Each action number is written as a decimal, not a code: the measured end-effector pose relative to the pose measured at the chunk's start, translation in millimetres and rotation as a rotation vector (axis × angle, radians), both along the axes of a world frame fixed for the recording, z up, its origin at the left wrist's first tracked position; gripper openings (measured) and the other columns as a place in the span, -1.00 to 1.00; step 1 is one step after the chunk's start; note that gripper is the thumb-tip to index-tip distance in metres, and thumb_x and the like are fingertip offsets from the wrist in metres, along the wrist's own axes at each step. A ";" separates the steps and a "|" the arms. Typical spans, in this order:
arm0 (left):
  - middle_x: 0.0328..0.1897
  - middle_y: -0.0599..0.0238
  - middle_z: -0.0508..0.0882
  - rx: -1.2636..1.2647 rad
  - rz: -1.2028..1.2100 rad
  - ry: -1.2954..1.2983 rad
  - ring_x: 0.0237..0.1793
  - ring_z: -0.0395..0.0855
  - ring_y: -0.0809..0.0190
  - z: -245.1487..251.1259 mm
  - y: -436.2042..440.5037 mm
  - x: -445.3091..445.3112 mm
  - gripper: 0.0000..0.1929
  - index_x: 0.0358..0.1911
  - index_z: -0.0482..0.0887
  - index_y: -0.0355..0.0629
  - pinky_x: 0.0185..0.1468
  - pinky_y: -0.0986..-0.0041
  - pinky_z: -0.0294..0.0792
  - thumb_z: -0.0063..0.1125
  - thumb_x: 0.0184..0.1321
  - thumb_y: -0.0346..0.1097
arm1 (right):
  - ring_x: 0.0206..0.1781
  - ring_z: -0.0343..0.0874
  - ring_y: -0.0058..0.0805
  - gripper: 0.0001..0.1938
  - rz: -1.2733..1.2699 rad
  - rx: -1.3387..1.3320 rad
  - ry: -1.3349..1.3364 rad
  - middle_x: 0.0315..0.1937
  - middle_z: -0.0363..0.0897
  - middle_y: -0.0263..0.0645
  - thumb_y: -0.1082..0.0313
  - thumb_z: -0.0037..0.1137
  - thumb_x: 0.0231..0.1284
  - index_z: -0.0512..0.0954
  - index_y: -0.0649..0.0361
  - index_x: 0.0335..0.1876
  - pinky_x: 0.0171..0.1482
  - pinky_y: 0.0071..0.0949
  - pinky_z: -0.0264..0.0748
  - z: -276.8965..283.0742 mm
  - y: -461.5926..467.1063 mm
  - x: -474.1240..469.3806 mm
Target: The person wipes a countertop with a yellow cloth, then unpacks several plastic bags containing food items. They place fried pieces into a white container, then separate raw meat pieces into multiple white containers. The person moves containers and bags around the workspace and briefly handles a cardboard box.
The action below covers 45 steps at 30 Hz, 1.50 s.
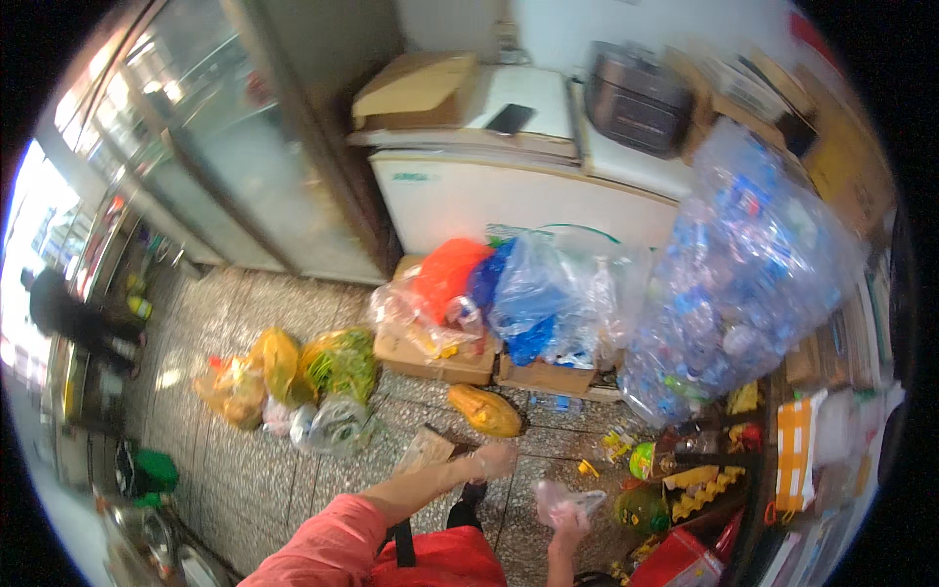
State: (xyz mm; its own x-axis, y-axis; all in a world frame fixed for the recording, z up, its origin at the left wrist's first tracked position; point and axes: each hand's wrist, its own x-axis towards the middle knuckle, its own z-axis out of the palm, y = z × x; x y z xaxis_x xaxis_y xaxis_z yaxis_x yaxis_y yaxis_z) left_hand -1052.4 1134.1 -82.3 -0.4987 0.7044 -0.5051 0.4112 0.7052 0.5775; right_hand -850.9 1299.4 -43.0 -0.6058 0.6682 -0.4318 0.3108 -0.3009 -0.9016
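Observation:
My right hand [568, 518] grips a thin, pinkish plastic bag [552, 500], which bunches up above the fingers. Stretched across from the lower left, my left arm ends in my left hand [497, 459], blurred, so its fingers do not show clearly. Just beyond that hand an orange-yellow squash [486, 411] lies on the speckled floor. A flat piece of cardboard [425, 450] lies partly behind my left forearm. To the right of the pink bag, on the floor by a rack, is a round green melon or squash [640, 509].
Plastic bags of vegetables [337, 367] rest on the floor at left. Ahead, cardboard boxes [434, 359] hold colored bags before a white chest freezer [469, 198]. A huge clear sack of plastic bottles [741, 293] leans at right. A person [70, 315] stands far left.

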 end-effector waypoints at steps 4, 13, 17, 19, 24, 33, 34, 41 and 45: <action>0.30 -0.06 0.34 -0.125 0.132 -0.101 0.27 0.32 -0.13 29.6 -91.4 99.4 -0.01 0.42 -0.02 0.00 0.25 0.09 0.28 0.37 -0.08 -0.07 | -0.40 0.54 -0.41 -0.83 0.240 0.032 0.036 -0.40 0.55 -0.27 0.37 -0.02 0.25 0.51 0.33 -0.31 -0.28 -0.45 0.51 7.7 -52.1 -21.3; 0.50 0.01 -0.05 0.025 0.754 0.298 0.46 -0.08 -0.19 99.9 -222.5 239.9 0.29 0.43 -0.11 -0.01 0.34 -0.07 0.07 0.52 -0.44 0.13 | -0.42 0.46 -0.61 -0.79 1.383 0.448 0.440 -0.51 0.56 -0.32 0.36 -0.01 0.28 0.55 0.37 -0.35 -0.37 -0.51 0.41 88.7 -228.9 -0.8; 0.45 -0.05 0.07 0.172 1.191 0.595 0.41 0.07 -0.15 120.5 -312.9 342.8 0.22 0.40 -0.04 -0.13 0.35 -0.01 0.07 0.48 -0.37 0.12 | -0.42 0.47 -0.64 -0.82 1.647 0.100 0.458 -0.50 0.56 -0.31 0.38 0.02 0.27 0.56 0.35 -0.35 -0.37 -0.53 0.41 127.8 -339.8 60.3; 0.43 -0.08 0.14 0.151 1.392 0.673 0.37 0.17 -0.10 135.5 -357.3 409.5 0.16 0.39 -0.01 -0.16 0.36 0.01 0.07 0.45 -0.31 0.09 | -0.42 0.49 -0.59 -0.85 1.934 0.186 0.611 -0.50 0.56 -0.27 0.40 0.03 0.24 0.56 0.34 -0.34 -0.36 -0.51 0.42 150.0 -394.3 103.3; 0.43 0.27 0.21 -0.040 1.489 0.919 0.36 0.23 0.09 156.7 -427.5 574.8 -0.11 0.35 0.19 0.04 0.33 0.09 0.15 0.32 -0.10 0.10 | -0.44 0.52 -0.24 -0.90 2.496 0.173 1.115 -0.50 0.53 -0.10 0.44 0.04 0.11 0.55 0.30 -0.34 -0.33 -0.37 0.43 206.1 -538.6 238.7; 0.15 0.13 0.52 0.949 2.265 1.267 0.15 0.46 0.16 127.2 -491.1 765.1 -0.54 0.13 0.49 -0.12 0.23 0.38 0.27 -0.11 0.32 0.02 | -0.08 0.57 -0.18 -0.61 2.784 0.409 1.619 -0.18 0.57 -0.10 0.39 0.16 0.06 0.46 0.19 0.06 -0.06 -0.31 0.47 271.0 -682.4 442.4; 0.17 0.13 0.50 0.973 2.343 1.304 0.16 0.44 0.16 135.4 -500.5 784.1 -0.53 0.16 0.48 -0.11 0.25 0.40 0.25 -0.21 0.38 0.04 | -0.04 0.57 -0.20 -0.56 2.675 0.224 1.680 -0.15 0.57 -0.12 0.37 0.19 0.05 0.44 0.19 0.10 -0.01 -0.32 0.47 272.7 -695.0 452.5; 0.21 0.12 0.48 1.680 2.336 1.204 0.11 0.51 0.25 200.1 -603.5 892.2 -0.39 0.35 0.19 -0.19 0.22 0.41 0.34 -0.35 0.40 0.11 | 0.24 0.37 -0.32 -0.44 2.755 -0.376 0.741 0.23 0.35 -0.16 0.39 0.18 0.12 0.32 0.23 0.27 0.15 -0.35 0.41 230.2 -828.8 502.2; 0.22 0.05 0.46 1.959 2.233 1.051 0.14 0.49 0.19 217.1 -691.7 939.0 -0.35 0.38 0.12 -0.14 0.20 0.34 0.37 -0.30 0.37 0.15 | 0.15 0.41 -0.41 -0.56 2.863 -0.318 0.640 0.17 0.39 -0.18 0.39 0.11 0.20 0.39 0.31 0.20 0.11 -0.46 0.42 213.2 -912.4 546.4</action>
State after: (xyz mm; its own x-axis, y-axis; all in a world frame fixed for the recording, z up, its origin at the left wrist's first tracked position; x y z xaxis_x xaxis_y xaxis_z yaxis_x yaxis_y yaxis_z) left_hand -113.4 442.4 134.9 -0.0335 -0.9929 -0.1141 0.7109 -0.1039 0.6956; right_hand -304.4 387.0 170.2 0.4985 -0.8662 0.0338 -0.0786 -0.0840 -0.9934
